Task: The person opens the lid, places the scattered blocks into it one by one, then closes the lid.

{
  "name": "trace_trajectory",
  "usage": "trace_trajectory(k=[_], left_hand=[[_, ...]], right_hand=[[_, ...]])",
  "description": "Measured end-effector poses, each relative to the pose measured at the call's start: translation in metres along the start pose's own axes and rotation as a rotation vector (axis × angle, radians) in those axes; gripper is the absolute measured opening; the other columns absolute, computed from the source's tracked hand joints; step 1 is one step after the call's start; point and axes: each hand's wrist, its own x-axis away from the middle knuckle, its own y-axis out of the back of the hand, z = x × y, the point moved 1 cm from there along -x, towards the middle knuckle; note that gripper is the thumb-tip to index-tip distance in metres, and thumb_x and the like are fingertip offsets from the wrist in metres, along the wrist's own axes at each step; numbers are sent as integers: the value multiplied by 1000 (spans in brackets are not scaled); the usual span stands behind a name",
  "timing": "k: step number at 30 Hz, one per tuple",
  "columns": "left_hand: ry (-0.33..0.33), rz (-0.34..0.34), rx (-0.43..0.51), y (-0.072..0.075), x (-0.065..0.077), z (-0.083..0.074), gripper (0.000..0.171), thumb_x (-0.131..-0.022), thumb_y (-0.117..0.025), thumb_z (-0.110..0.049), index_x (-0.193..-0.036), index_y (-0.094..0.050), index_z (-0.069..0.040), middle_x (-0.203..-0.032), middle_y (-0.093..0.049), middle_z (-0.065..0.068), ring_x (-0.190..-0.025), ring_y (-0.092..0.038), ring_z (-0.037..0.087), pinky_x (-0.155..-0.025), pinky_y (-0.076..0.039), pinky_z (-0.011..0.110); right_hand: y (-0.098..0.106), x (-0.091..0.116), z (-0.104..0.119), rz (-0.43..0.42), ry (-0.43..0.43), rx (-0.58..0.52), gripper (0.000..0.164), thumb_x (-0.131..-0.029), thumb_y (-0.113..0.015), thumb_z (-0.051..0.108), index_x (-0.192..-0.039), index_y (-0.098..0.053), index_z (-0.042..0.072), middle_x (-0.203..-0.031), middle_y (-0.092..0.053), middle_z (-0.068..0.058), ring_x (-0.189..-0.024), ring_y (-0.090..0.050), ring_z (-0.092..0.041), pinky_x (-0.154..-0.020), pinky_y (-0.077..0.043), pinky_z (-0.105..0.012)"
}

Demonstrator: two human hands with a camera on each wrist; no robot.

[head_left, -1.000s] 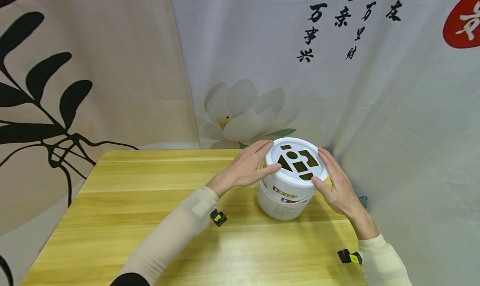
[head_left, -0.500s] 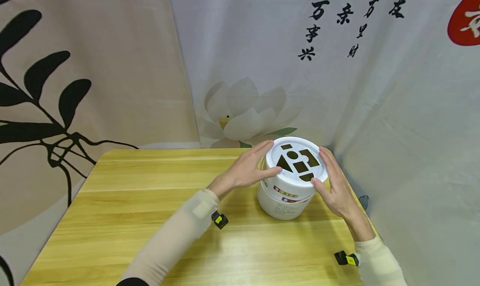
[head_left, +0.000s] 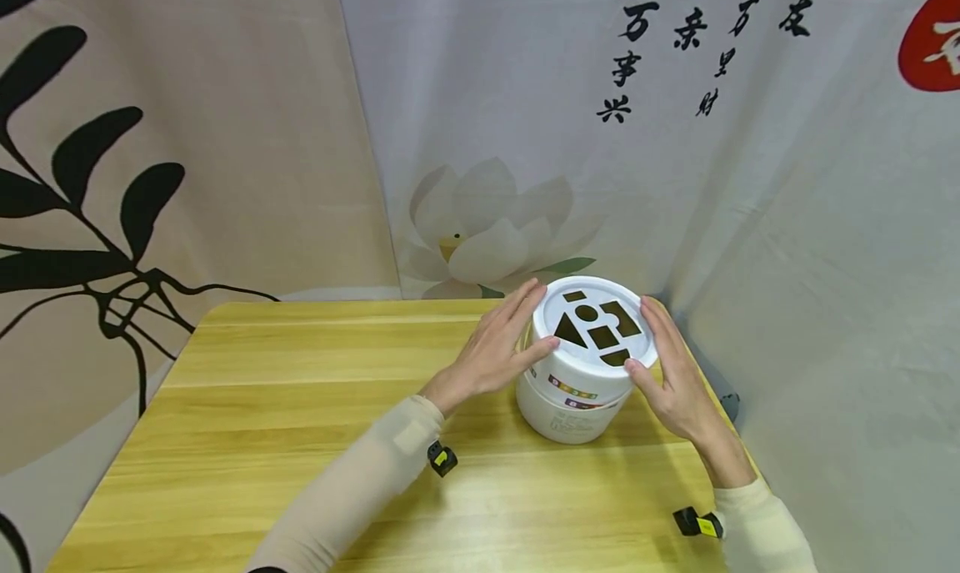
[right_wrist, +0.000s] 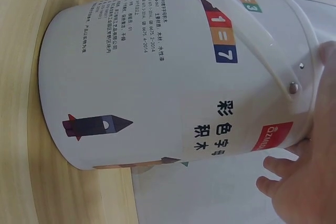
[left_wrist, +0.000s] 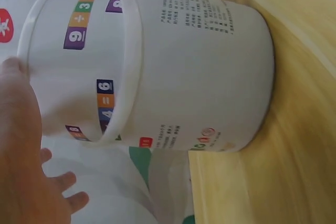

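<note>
A white bucket (head_left: 573, 427) stands upright on the wooden table. On top sits its white lid (head_left: 581, 357), cut with several shaped holes, among them a triangle, a square and a circle. My left hand (head_left: 487, 348) lies at the left of the lid, fingers extended, thumb tip at the near rim. At the opposite side my right hand (head_left: 678, 385) touches the rim with thumb and straight fingers. The bucket's white handle (left_wrist: 134, 61) hangs down around its front in the left wrist view. Printed sums and a rocket picture (right_wrist: 97, 125) decorate its wall.
The wooden table (head_left: 262, 439) extends to the left and front of the bucket. Behind it hangs a cloth backdrop (head_left: 480, 98) with a lotus and black characters; a pale cloth (head_left: 840, 289) hangs along the right side. Small black cameras sit at both wrists.
My left hand has shifted slightly, its thumb drawing a little left along the rim. The right hand stays nearly where it was, and the bucket and lid are in place.
</note>
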Motion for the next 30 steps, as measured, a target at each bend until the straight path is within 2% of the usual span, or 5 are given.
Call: trace_trajectory(k=[4,9,18,24,30], left_hand=[[-11,-37,13,2,13,6,85,-101,-28,-73,-169,-10,-26,-171,-5,-7,-152,-13,19,-119,-22,56],[-42,-56,-10,15,39,14,80,-103,-42,-62,-169,-16,-25,-171,-11,-2,-150,-20,27,-115,-26,62],[-99,-46,-128,50,95,36,79,-101,-53,-54,-167,-25,-21,-170,-15,2,-152,-11,25,-117,-22,60],[-86,-32,-224,71,132,50,84,-97,-61,-51,-167,-26,-19,-170,-15,5,-152,-10,28,-118,-18,62],[-56,-14,-284,83,163,58,88,-94,-63,-56,-166,-27,-21,-170,-14,6,-152,-9,31,-118,-15,65]], right_hand=[[0,-1,2,-10,-5,-1,80,-88,-64,16,-159,-34,-7,-166,-28,-11,-148,-26,-33,-123,-18,-33],[0,-2,14,-64,-9,29,78,-88,-64,21,-157,-38,-6,-162,-34,-18,-148,-25,-33,-122,-21,-46],[-11,-23,76,-227,322,132,76,-94,-56,43,-137,-52,-19,-146,-48,-32,-140,-33,-49,-116,-22,-65],[-33,-33,121,-174,492,89,70,-95,-56,41,-134,-56,-17,-145,-50,-33,-135,-37,-53,-114,-24,-67],[-72,-25,143,-45,566,98,74,-95,-54,49,-141,-54,-10,-149,-47,-31,-136,-38,-53,-109,-31,-69]])
